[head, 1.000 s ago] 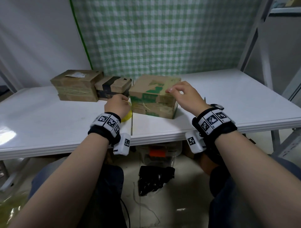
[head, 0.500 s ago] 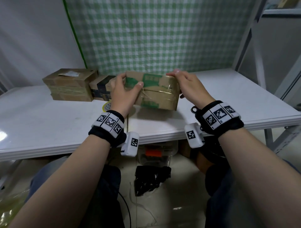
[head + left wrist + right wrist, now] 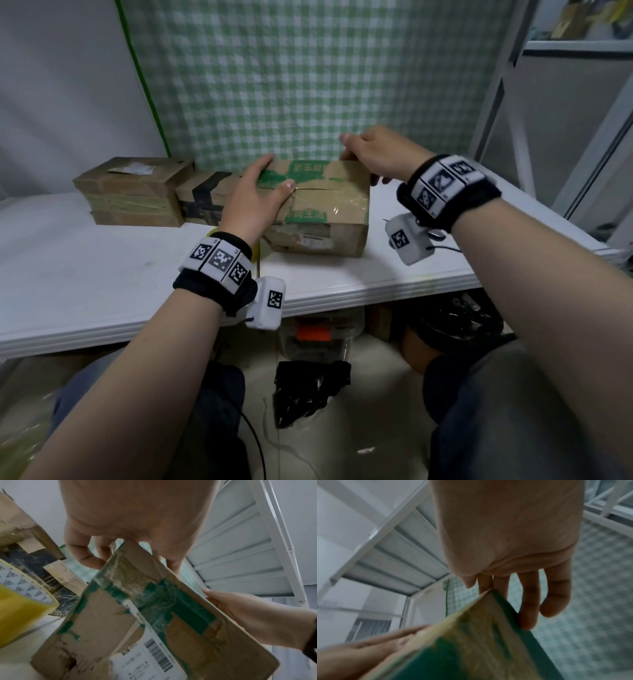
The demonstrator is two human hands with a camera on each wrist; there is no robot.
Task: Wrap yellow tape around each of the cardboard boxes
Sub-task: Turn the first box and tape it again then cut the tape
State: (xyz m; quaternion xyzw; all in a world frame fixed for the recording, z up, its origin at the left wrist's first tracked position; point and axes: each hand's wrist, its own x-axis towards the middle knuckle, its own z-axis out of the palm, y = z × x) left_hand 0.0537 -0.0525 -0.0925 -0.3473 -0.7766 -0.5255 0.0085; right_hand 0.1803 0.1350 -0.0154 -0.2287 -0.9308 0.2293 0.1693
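A green-and-white checked cloth [image 3: 308,75] hangs behind the white table [image 3: 102,267] you sit at, with a white metal rack [image 3: 513,102] to your right. You hold the green-printed cardboard box [image 3: 329,205] tilted on the table near its front edge, its lower edge touching the surface. Your left hand [image 3: 255,202] grips the box's left end, thumb across the near face and fingers curled over the top edge. Your right hand [image 3: 375,150] grips the upper right corner, fingers wrapped behind the far side. Glossy tape already crosses this box. The yellow tape roll [image 3: 20,609] lies on the table just left of the box, beside your left wrist. Two more cardboard boxes stand at the back left, touching: a plain taped box [image 3: 132,192] and a black-banded box [image 3: 202,198].
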